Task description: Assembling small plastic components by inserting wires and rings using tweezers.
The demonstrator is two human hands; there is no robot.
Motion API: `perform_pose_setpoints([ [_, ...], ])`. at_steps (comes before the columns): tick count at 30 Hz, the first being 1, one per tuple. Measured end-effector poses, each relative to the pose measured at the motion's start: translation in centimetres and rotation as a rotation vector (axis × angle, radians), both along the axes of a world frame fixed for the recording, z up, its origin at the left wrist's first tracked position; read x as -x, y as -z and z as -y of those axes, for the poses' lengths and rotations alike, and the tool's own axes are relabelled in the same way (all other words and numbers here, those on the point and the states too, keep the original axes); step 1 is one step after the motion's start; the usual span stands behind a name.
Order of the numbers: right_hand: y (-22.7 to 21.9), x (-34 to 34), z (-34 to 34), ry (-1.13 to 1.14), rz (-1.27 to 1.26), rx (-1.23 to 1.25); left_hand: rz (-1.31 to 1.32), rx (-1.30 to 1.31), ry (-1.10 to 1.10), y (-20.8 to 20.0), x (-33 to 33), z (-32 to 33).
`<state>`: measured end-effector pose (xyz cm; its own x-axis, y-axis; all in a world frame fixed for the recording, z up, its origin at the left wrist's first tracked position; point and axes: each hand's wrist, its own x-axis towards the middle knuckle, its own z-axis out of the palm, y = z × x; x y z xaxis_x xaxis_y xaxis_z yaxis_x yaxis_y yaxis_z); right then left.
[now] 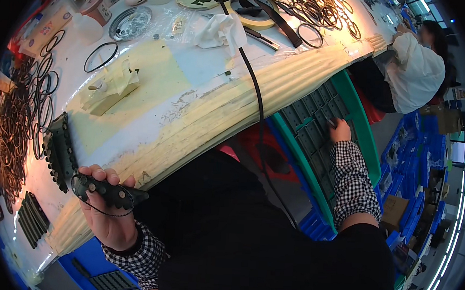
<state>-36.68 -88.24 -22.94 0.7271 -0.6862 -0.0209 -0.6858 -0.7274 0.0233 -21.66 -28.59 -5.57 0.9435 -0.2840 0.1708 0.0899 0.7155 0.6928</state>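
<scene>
In my left hand, near the table's front left edge, is a dark green elongated part with round studs along its side. My fingers and thumb are closed around it, and a thin black ring loops down from it. Off to the right, my right hand reaches into a green crate of dark flat strips. Its fingers are bent together over a small dark piece, whose kind I cannot make out. A similar studded dark part stands on the table just beyond my left hand.
Black rings are heaped at the table's left, more rings at the back. A small block, a white cloth and tape rolls lie between. A black cord hangs over the edge. Another person sits at right.
</scene>
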Motion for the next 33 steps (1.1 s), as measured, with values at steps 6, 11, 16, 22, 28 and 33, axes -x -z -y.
perform_pose_setpoints([
  [6,-2.5,4.0,-2.5,-0.125,0.028,-0.164,0.001,0.028,0.021,0.4,-0.3,-0.4],
  [11,-3.9,9.2,-7.4,-0.301,-0.203,-0.136,0.006,0.04,0.028,0.5,-0.4,-0.3],
  [16,-2.7,9.9,-8.0,-0.183,-0.287,-0.152,0.016,0.052,0.036,0.4,-0.4,-0.2],
  [22,-2.7,9.5,-6.5,-0.205,-0.211,-0.137,-0.007,0.053,0.033,0.5,-0.3,-0.4],
  [28,-3.7,9.2,-7.3,-0.316,-0.204,-0.205,-0.003,0.07,0.038,0.6,-0.4,-0.4],
  [33,-3.9,10.4,-7.7,-0.229,-0.089,-0.176,-0.011,0.07,0.049,0.5,-0.5,-0.4],
])
